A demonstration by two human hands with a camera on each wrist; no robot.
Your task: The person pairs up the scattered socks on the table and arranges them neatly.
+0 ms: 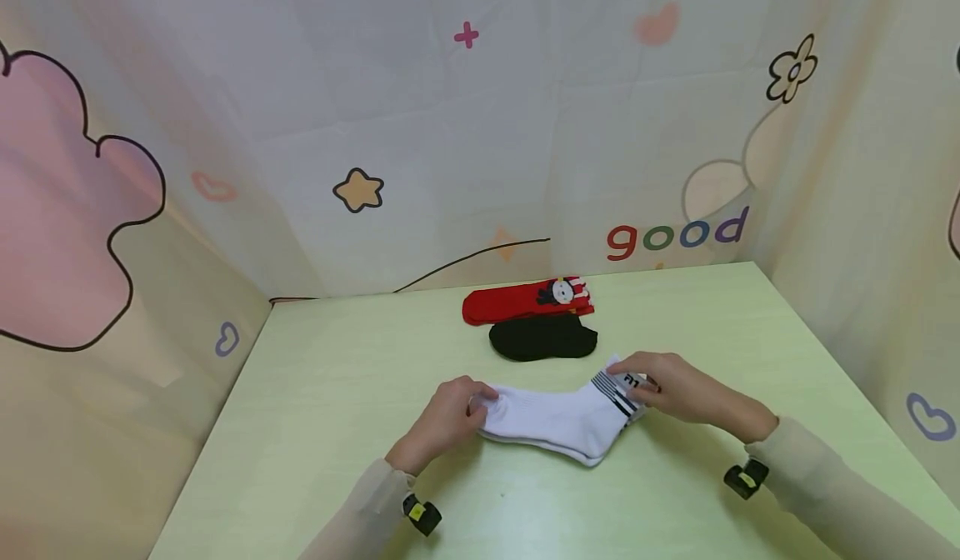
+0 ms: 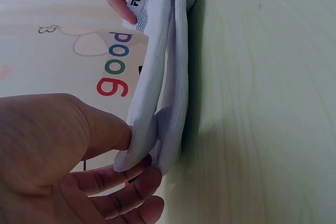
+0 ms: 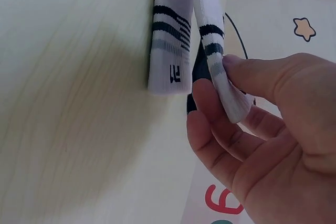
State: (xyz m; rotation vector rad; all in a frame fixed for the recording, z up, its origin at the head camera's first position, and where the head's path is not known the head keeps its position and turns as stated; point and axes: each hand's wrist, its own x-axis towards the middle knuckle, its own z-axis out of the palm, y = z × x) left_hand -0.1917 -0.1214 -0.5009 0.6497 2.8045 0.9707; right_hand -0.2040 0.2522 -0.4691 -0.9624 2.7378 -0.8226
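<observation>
A pair of white socks (image 1: 551, 418) with dark stripes lies one over the other near the middle of the table. My left hand (image 1: 450, 414) pinches the toe end of the upper sock (image 2: 152, 77) between thumb and index finger, and its other fingertips are right at the toe of the lower sock (image 2: 176, 98). At the striped cuff, my right hand (image 1: 678, 389) pinches the upper sock (image 3: 212, 40). The lower sock's cuff (image 3: 170, 66), with dark lettering, hangs free of the right fingers. A gap shows between the two socks in both wrist views.
Behind the white pair, a black sock bundle (image 1: 543, 337) lies flat on the pale green table (image 1: 322, 443). Farther back are red socks (image 1: 510, 302) with a cartoon figure at one end. A printed curtain (image 1: 420, 110) borders the table at the back and sides.
</observation>
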